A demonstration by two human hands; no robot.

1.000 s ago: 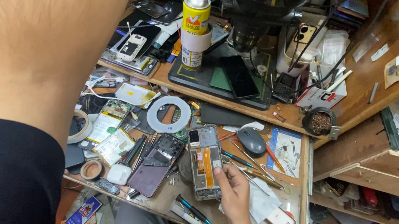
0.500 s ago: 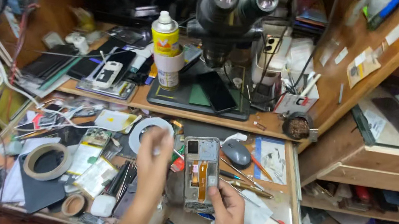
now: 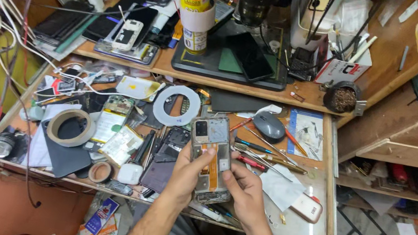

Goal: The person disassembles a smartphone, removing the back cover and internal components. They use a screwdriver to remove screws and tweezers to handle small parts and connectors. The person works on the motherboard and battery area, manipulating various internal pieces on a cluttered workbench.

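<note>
An opened smartphone point(image 3: 212, 145), back cover off with its boards and an orange flex strip showing, is held over a cluttered pull-out work tray point(image 3: 326, 209). My left hand point(image 3: 189, 173) grips its left edge, thumb resting on the inside. My right hand point(image 3: 244, 187) grips the lower right edge, thumb pressing near the orange strip. Right of the phone lie screwdrivers and tweezers point(image 3: 261, 156) and a grey mouse point(image 3: 268, 125).
A tape roll point(image 3: 71, 127), a white ring point(image 3: 177, 105), phone parts and a dark phone point(image 3: 163, 163) crowd the tray's left side. A yellow spray can point(image 3: 193, 6), a microscope base with a black phone point(image 3: 249, 56) and several handsets sit on the upper shelf. Cables hang at left.
My left arm came down from the upper left and its hand now holds the phone together with the right hand. The view has tilted lower and closer to the tray.
</note>
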